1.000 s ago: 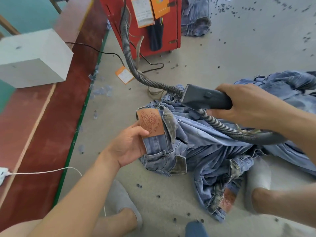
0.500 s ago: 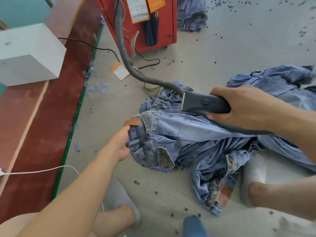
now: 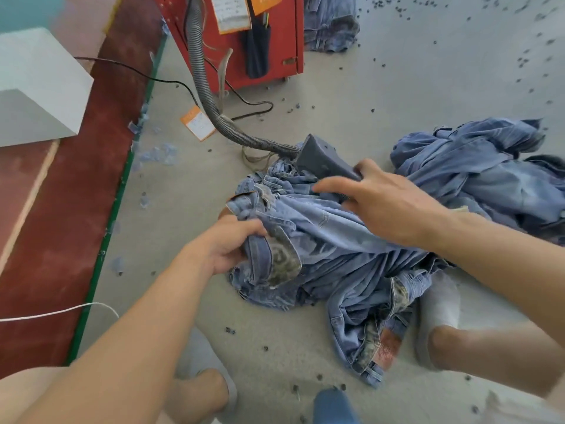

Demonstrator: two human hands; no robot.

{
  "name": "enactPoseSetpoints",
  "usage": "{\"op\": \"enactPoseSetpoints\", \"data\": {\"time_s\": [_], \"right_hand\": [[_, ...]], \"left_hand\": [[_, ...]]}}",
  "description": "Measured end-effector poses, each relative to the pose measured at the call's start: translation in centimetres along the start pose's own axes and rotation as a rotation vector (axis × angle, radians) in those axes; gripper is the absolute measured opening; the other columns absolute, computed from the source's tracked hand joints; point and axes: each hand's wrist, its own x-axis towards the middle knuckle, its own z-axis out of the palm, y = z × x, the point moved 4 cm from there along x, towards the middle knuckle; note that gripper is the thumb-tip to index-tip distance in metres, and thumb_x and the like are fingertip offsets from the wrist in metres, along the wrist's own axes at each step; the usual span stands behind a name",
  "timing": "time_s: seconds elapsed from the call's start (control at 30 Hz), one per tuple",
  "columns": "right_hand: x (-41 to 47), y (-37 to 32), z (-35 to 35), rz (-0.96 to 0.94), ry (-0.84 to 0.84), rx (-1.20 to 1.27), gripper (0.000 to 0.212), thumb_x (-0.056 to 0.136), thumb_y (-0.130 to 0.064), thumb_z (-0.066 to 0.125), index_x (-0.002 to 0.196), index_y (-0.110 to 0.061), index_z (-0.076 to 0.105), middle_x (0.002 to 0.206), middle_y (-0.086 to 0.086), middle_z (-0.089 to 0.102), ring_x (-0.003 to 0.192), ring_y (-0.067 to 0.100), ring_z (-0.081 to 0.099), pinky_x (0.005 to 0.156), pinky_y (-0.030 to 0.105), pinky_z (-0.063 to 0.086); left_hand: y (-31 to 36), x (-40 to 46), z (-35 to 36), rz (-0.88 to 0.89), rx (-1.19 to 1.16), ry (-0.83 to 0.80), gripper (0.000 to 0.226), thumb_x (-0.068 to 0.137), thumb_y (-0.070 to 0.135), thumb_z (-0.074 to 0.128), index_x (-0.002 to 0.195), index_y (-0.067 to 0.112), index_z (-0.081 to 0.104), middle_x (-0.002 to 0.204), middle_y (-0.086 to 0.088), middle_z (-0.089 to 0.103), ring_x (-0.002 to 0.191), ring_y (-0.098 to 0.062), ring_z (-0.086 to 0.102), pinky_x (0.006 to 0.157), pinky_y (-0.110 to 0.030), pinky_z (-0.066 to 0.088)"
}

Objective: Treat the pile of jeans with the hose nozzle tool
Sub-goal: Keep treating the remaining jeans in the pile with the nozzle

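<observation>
1. My left hand (image 3: pixel 227 244) now bunches the jeans (image 3: pixel 321 240) waistband on the floor pile, leather patch folded under.
2. My right hand (image 3: pixel 382 203) has swung the nozzle (image 3: pixel 321 157) outward; grip probably loosening, so treatment pauses.

The grey floor (image 3: pixel 382 87) bears the jeans pile (image 3: pixel 351 255), a ribbed hose (image 3: pixel 211 99), an orange tag (image 3: pixel 197 123) and scattered dark bits (denim scraps too).

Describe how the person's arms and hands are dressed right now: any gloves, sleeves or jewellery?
Both arms are bare up to the frame edge, with no sleeves in view. The left hand and right hand wear no gloves, and no rings, watch or wristband show.
</observation>
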Motion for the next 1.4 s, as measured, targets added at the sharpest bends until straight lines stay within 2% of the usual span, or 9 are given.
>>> {"op": "enactPoseSetpoints", "data": {"time_s": [0.1,0.2,0.33,0.47,0.77,1.03,1.2,1.3,1.4], "right_hand": [[1.9,0.6,2.0,0.072,-0.116,-0.132,0.042,0.103,-0.053,0.053,0.142,-0.057,0.040,0.099,0.003,0.032,0.066,0.019,0.047,0.062,0.035,0.043],[3.3,0.8,3.6,0.104,-0.158,-0.194,0.072,0.080,-0.084,0.059,0.141,-0.055,0.035,0.100,0.006,0.034,0.070,0.027,0.046,0.071,0.040,0.045],[5.1,1.1,1.6,0.115,0.104,-0.188,0.038,0.104,-0.038,0.055,0.138,-0.050,0.044,0.092,0.006,0.036,0.055,0.023,0.041,0.061,0.038,0.046],[5.8,3.4,-1.1,0.166,0.099,-0.101,0.055,0.101,-0.024,0.059,0.135,-0.061,0.037,0.090,0.002,0.038,0.063,0.030,0.050,0.061,0.042,0.048],[7.2,4.8,-2.5,0.024,-0.056,0.071,0.074,0.082,-0.027,0.083,0.140,-0.050,0.043,0.072,0.006,0.057,0.072,0.021,0.054,0.062,0.038,0.044],[5.1,4.7,-2.1,-0.026,-0.105,0.143,0.070,0.091,-0.056,0.072,0.145,-0.067,0.028,0.092,0.001,0.060,0.085,0.020,0.057,0.075,0.041,0.045],[1.0,5.5,-4.6,-0.091,-0.028,0.125,0.078,0.097,-0.054,0.057,0.152,-0.070,0.005,0.096,-0.035,0.052,0.078,-0.010,0.058,0.069,0.023,0.043],[-0.1,5.6,-4.2,-0.102,-0.104,0.070,0.089,0.098,-0.051,0.058,0.153,-0.067,-0.010,0.101,-0.020,0.060,0.074,0.000,0.056,0.070,0.032,0.046],[-0.1,4.4,-2.7,-0.091,-0.219,0.001,0.094,0.099,-0.047,0.061,0.158,-0.054,-0.012,0.085,-0.013,0.060,0.068,0.004,0.055,0.058,0.021,0.043]], "left_hand": [[3.1,-1.7,0.0,0.053,-0.238,-0.163,0.022,0.084,0.008,0.062,0.103,0.003,0.071,0.097,-0.019,0.076,0.081,-0.029,0.076,0.070,-0.038,0.063],[5.2,-3.7,0.0,0.119,-0.257,-0.235,0.034,0.073,0.023,0.074,0.100,0.003,0.075,0.107,-0.020,0.072,0.094,-0.033,0.071,0.089,-0.048,0.061],[5.4,-4.5,-1.1,0.145,-0.294,-0.162,0.050,0.078,0.022,0.068,0.123,0.002,0.065,0.127,-0.026,0.060,0.108,-0.038,0.060,0.097,-0.047,0.054],[4.8,-4.7,-1.6,0.111,-0.226,-0.168,0.064,0.080,0.014,0.066,0.140,-0.006,0.056,0.139,-0.032,0.057,0.110,-0.041,0.063,0.093,-0.050,0.057],[4.1,-4.1,-1.7,0.047,-0.179,-0.205,0.037,0.077,0.021,0.070,0.110,0.005,0.080,0.110,-0.019,0.076,0.091,-0.032,0.077,0.077,-0.043,0.064],[3.1,-4.2,-1.2,0.307,-0.325,-0.151,0.058,0.071,-0.014,0.048,0.126,-0.004,0.065,0.121,-0.025,0.071,0.107,-0.039,0.072,0.087,-0.049,0.062],[1.4,-4.4,-2.2,0.318,-0.315,-0.080,0.057,0.064,-0.020,0.047,0.111,0.000,0.072,0.110,-0.023,0.075,0.100,-0.039,0.073,0.085,-0.049,0.062],[1.4,-4.4,-2.4,0.310,-0.337,-0.110,0.059,0.066,-0.018,0.045,0.115,0.000,0.072,0.113,-0.022,0.074,0.103,-0.040,0.073,0.081,-0.046,0.063],[1.7,-4.6,-2.1,0.258,-0.368,-0.194,0.060,0.070,-0.012,0.042,0.124,-0.005,0.068,0.119,-0.024,0.072,0.106,-0.041,0.072,0.083,-0.047,0.062]]}}
